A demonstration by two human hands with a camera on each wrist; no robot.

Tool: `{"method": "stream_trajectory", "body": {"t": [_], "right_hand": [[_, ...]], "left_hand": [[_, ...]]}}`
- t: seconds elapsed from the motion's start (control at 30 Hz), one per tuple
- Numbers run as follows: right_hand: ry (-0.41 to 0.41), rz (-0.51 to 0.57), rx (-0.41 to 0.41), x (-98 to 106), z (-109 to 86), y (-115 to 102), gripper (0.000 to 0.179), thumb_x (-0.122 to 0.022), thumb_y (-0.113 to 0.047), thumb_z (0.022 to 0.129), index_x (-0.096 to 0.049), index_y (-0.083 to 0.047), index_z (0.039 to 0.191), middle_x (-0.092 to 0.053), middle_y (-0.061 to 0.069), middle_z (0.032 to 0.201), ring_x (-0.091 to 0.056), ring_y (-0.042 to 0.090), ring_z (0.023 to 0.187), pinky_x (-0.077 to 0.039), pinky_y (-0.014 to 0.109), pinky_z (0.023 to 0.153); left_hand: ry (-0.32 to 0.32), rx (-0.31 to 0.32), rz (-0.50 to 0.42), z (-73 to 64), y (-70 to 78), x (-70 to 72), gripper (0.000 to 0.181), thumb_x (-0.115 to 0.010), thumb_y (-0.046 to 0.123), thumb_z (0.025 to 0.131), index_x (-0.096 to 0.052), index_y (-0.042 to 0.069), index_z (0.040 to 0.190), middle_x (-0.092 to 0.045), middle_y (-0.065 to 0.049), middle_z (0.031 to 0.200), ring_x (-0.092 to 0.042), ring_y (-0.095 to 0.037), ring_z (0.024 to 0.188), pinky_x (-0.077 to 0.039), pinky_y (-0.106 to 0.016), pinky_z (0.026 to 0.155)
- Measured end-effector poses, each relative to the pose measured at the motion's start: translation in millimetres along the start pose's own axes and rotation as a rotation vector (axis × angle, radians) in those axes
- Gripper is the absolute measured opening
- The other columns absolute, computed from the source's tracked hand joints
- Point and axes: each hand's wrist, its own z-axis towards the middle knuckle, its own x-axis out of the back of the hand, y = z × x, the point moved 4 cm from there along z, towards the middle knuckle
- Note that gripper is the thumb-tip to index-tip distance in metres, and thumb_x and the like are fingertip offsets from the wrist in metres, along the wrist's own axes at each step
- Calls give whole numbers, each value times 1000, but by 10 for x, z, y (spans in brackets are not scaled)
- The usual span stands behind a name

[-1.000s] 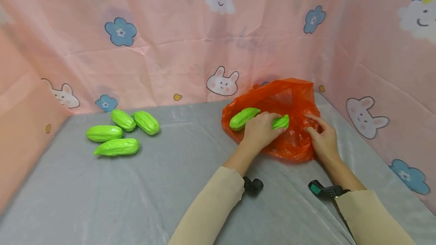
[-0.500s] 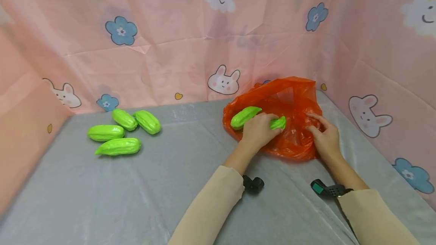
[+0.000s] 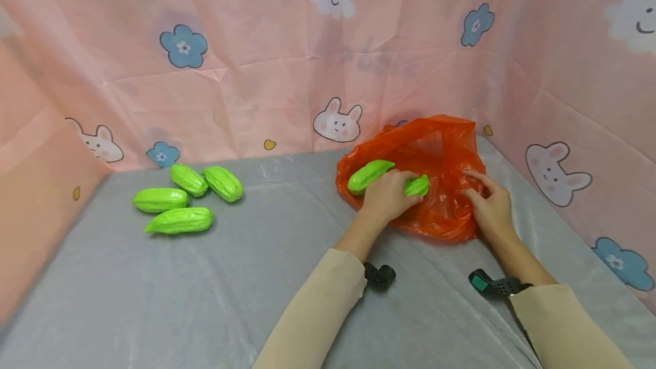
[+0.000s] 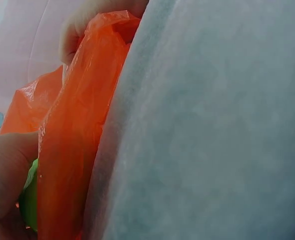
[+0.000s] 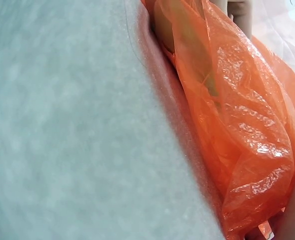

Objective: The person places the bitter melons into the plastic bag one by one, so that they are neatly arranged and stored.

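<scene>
An orange-red plastic bag lies with its mouth spread toward me. Inside it, my left hand grips a bright green bitter melon, whose end sticks out past the fingers. Another bitter melon rests in the bag just left of that hand. At the bag's right edge, my right hand pinches the plastic between thumb and fingers. The left wrist view shows the left thumb against the green of the held bitter melon, with the orange plastic covering part of it.
Several more bitter melons lie grouped on the left of the grey-covered table. Pink printed cloth hangs behind and along both sides. The bag stands close to the back right corner.
My left hand has shifted slightly left within the bag, together with the bitter melon it grips. The right hand stays on the bag's edge. The view has moved a little.
</scene>
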Motion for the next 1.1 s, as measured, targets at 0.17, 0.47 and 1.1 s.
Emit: {"method": "stream_trajectory", "body": {"t": [0.17, 0.47, 1.1], "right_hand": [[-18, 0, -8, 12, 8, -3, 40, -55, -17, 99, -61, -7, 138, -51, -16, 101, -48, 7, 89, -45, 5, 67], [-24, 4, -27, 11, 44, 2, 41, -54, -18, 100, -60, -9, 139, -52, -9, 107, -48, 6, 91, -45, 5, 69], [-24, 11, -25, 8, 1, 3, 40, -54, -17, 100, -60, -7, 139, -51, -13, 107, -46, 8, 94, -44, 4, 71]], "left_hand": [[27, -2, 11, -1, -11, 79, 46, -75, 41, 90, -67, 27, 133, -70, 7, 115, -61, -12, 95, -54, -27, 78], [67, 46, 112, 0, -26, 132, 42, -74, 40, 90, -68, 29, 130, -72, 9, 120, -66, -14, 104, -57, -33, 84], [33, -14, -28, -25, -61, 243, 45, -74, 37, 92, -67, 22, 133, -69, 2, 127, -62, -14, 108, -55, -32, 96]]}}
